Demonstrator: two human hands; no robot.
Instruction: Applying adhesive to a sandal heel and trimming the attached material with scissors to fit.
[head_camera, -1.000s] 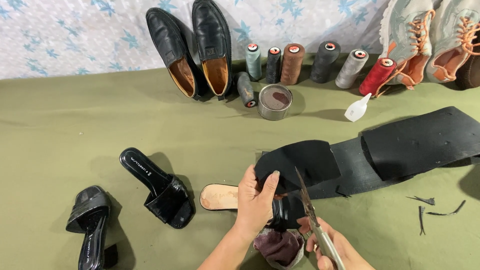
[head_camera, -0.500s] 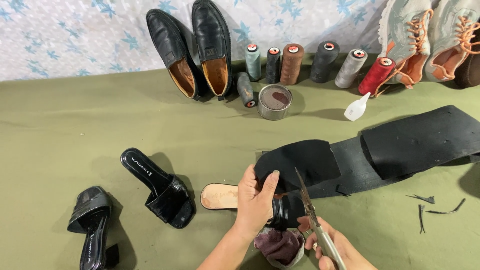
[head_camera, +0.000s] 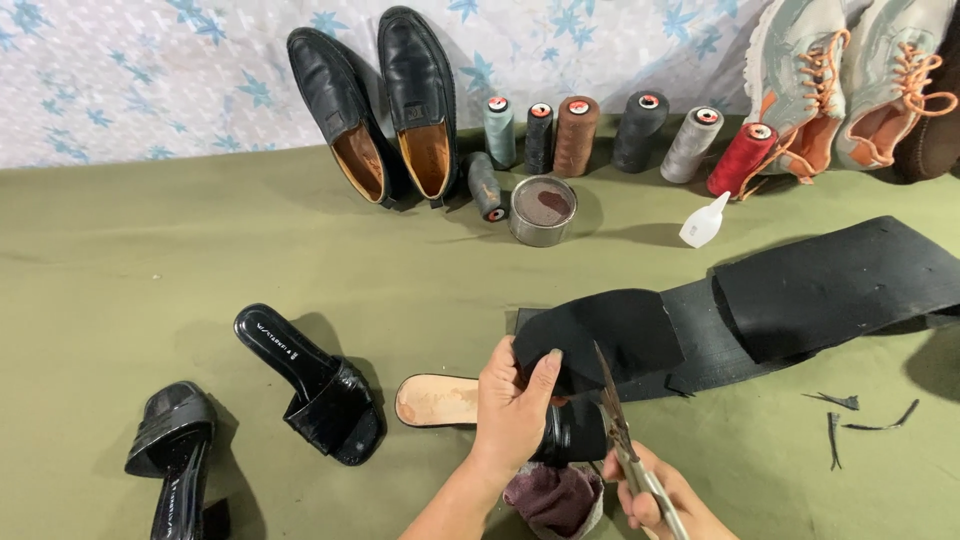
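Head view: olive cloth-covered floor (head_camera: 150, 230), seen from above, shoes and thread laid out along the far edge.
Left hand (head_camera: 515, 410): fingers curled, clamped over a black shoe (head_camera: 572, 432) with a black rubber piece (head_camera: 600, 335) pressed on it, near the near edge, middle.
Right hand (head_camera: 655, 495): closed round the handles of the scissors (head_camera: 615, 420), blades a little apart and pointing up at the rubber piece's edge.
Rubber strip (head_camera: 840, 285): long, black, lying from the middle out to the right edge, just behind the hands.
Insole (head_camera: 440, 400): tan, flat on the cloth just left of the left hand.
Rag (head_camera: 555, 500): purplish, bunched under the hands at the near edge.
Black sandals: one (head_camera: 310, 385) left of the insole, the other (head_camera: 175, 450) at the near left corner.
Far edge: pair of black loafers (head_camera: 385, 105), a row of thread spools (head_camera: 580, 135), an open tin (head_camera: 543, 210), a white glue bottle (head_camera: 703, 222), grey sneakers (head_camera: 850, 70) with orange laces at the far right corner.
Scraps (head_camera: 850, 410): thin black offcuts to the right.
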